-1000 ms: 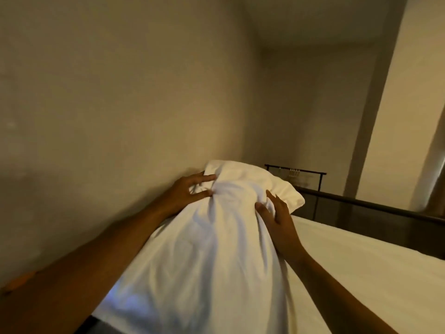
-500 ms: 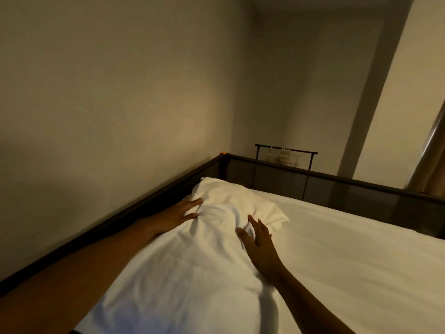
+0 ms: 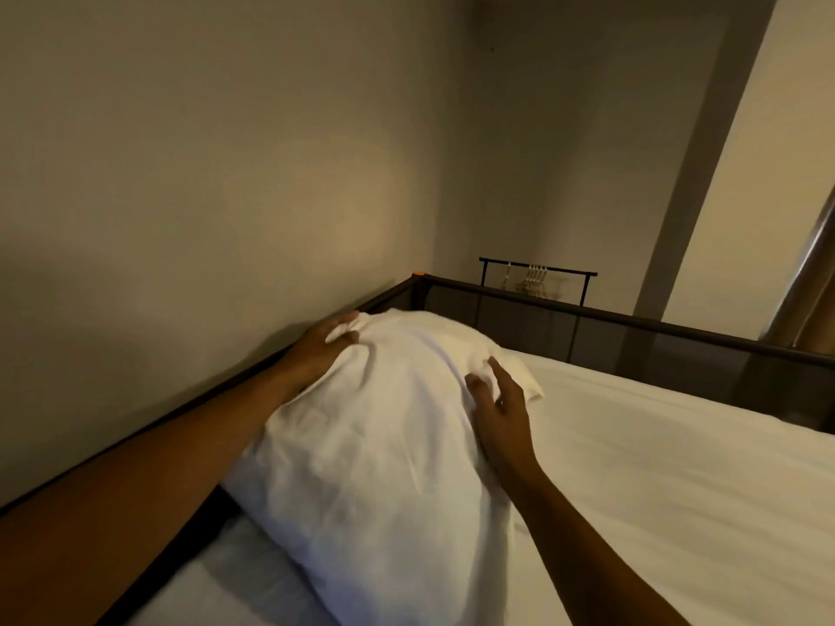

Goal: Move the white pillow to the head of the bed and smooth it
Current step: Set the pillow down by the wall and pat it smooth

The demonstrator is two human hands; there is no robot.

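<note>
The white pillow (image 3: 384,436) is bunched up and raised off the white mattress (image 3: 655,472), its near end lifted over the dark side rail. My left hand (image 3: 323,350) grips the pillow's far left corner next to the wall. My right hand (image 3: 499,408) grips its right side, thumb and fingers pinching the fabric. The pillow's far end points toward the bed's dark end rail (image 3: 587,318) in the corner.
A beige wall (image 3: 203,219) runs close along the left of the bed. Dark mesh rails (image 3: 723,372) frame the mattress. Behind the end rail stands a black clothes rack (image 3: 537,277) with several hangers. An orange cap (image 3: 419,273) marks the corner post.
Half a second ago the pillow lay flat with both hands spread on it. Now both hands have gathered the fabric and lifted the pillow up again.
</note>
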